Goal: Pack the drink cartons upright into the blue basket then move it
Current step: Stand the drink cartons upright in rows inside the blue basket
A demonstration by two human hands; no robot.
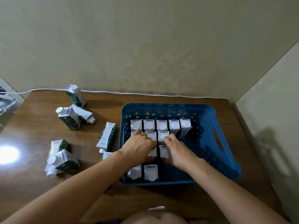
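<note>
A blue plastic basket (pixel 208 143) sits on the wooden table, right of centre. Several white-capped drink cartons (pixel 162 125) stand upright in its left half, in rows. My left hand (pixel 139 143), with a ring on it, lies over the second-row cartons and its fingers curl on one carton (pixel 152 136). My right hand (pixel 174 147) pinches the top of the neighbouring carton (pixel 163 135) in the same row. Loose cartons lie and stand on the table left of the basket, one on its side (pixel 107 136) close to the basket wall.
Several green-and-white cartons are scattered at the left: one upright at the back (pixel 75 95), a pair (pixel 72 118), a heap near the front (pixel 60 157). A white cable (pixel 145 94) runs along the wall. The basket's right half is bare. Walls close the back and right.
</note>
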